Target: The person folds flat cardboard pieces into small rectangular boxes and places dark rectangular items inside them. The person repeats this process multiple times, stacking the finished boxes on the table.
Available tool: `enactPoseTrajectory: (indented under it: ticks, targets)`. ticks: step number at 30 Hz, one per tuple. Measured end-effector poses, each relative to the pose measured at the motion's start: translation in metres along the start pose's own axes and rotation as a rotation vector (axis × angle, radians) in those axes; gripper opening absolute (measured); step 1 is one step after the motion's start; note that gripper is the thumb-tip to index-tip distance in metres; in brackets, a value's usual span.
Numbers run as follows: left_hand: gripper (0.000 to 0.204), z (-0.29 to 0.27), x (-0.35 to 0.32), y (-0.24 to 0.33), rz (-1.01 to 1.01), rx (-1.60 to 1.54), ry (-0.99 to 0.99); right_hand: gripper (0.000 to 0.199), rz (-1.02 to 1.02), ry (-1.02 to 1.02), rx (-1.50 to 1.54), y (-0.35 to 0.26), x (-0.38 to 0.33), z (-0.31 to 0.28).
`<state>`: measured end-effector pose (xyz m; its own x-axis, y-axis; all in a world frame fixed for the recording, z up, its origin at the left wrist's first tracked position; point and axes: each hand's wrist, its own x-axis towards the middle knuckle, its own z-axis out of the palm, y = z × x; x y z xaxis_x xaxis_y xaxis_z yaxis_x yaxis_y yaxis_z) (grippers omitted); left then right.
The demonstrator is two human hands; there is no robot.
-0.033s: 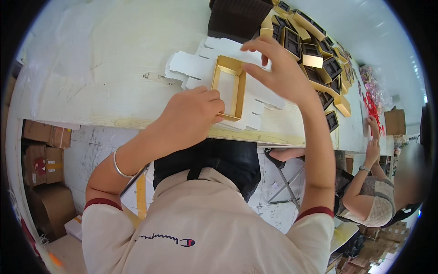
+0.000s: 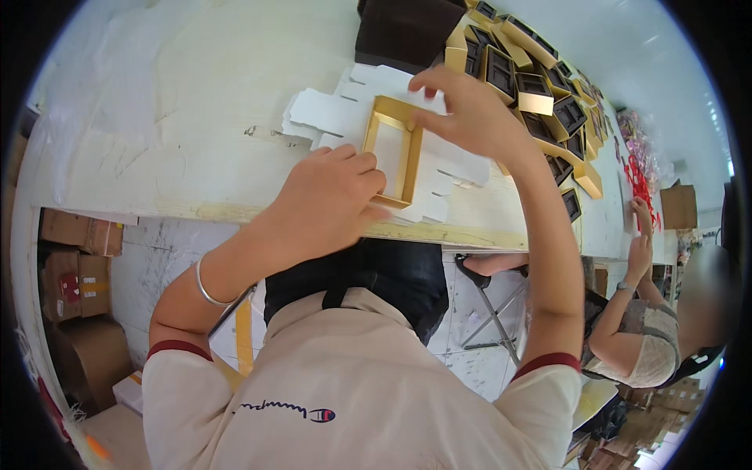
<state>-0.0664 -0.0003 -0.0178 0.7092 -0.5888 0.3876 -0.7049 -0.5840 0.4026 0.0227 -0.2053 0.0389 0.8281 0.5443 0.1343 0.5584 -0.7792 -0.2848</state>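
A: Hands?
B: Left hand pinches the near-left corner of the open, rectangular, glossy gold cardboard box. Right hand is at the far-right corner: fingers curled and spread, gripping nothing; thumb by the rim, can't tell if touching.

A: Box where?
B: On flat, white, die-cut card sheets, close to the near edge of the pale tabletop.

A: Risks?
B: Loose sheets could slide under a sideways push, box along with them. Too hard a pinch might crease the thin wall.

A: Around, in the way?
B: Dark brown, blocky object blocks the far side. Heap of gold boxes with dark inserts crowds the right. Co-worker far right, near red strips.
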Motion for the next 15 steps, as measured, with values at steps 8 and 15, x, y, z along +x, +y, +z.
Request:
enactPoseTrajectory:
  ticks: [8, 15]
  targets:
    - [0.035, 0.009, 0.002, 0.012, -0.047, 0.254, 0.069, 0.032, 0.081, -0.593, -0.174, -0.001, 0.044, 0.014]
    - [0.058, 0.0, 0.006, 0.011, -0.086, 0.075, 0.104, 0.019, 0.106, -0.473, -0.164, -0.014, 0.023, 0.001]
